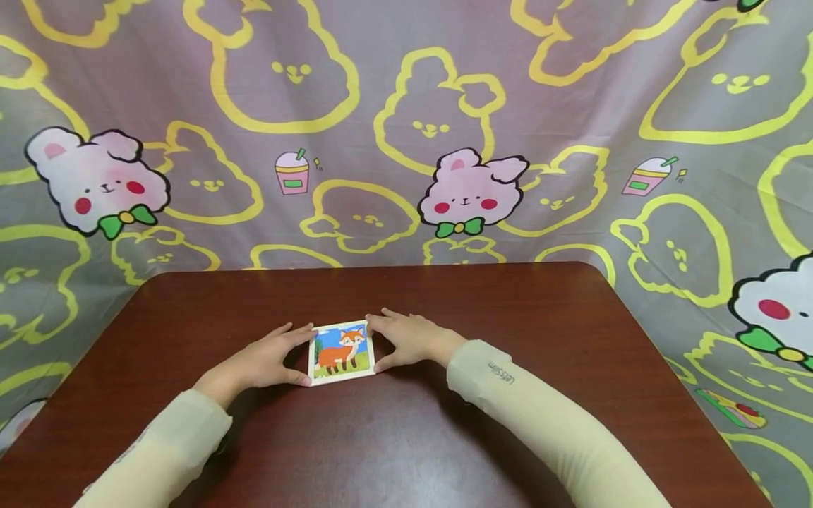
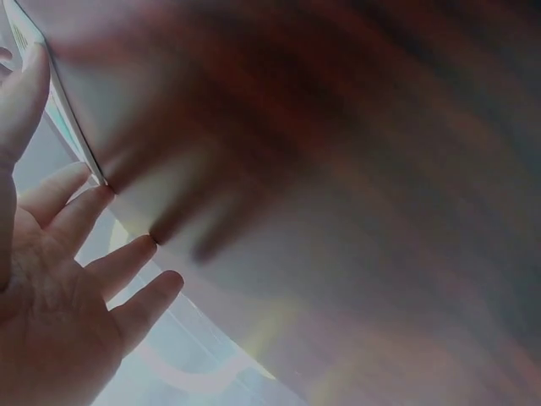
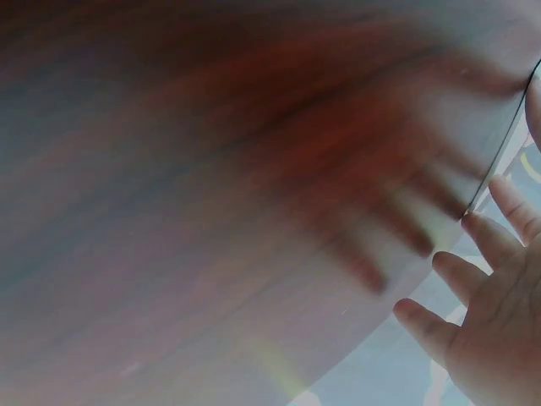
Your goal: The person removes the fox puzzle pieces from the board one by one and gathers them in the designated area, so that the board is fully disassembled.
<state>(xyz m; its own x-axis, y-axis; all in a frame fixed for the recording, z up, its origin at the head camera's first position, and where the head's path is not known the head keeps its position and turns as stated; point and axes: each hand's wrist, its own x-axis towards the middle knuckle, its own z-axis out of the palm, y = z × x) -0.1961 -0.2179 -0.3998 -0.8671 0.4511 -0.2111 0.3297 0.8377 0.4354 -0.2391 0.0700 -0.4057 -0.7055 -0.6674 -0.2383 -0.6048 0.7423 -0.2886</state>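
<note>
Right sleeve reads "LetsSlim"; fingers touch fox picture.

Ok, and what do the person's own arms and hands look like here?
Both forearms wear pale cream sleeves with broad, loose cuffs ending around the wrists. The right sleeve has small dark lettering near its cuff, too small to read with certainty; the left shows only part of a dark marking along its outer edge. The left hand and right hand are bare, without gloves.
</note>
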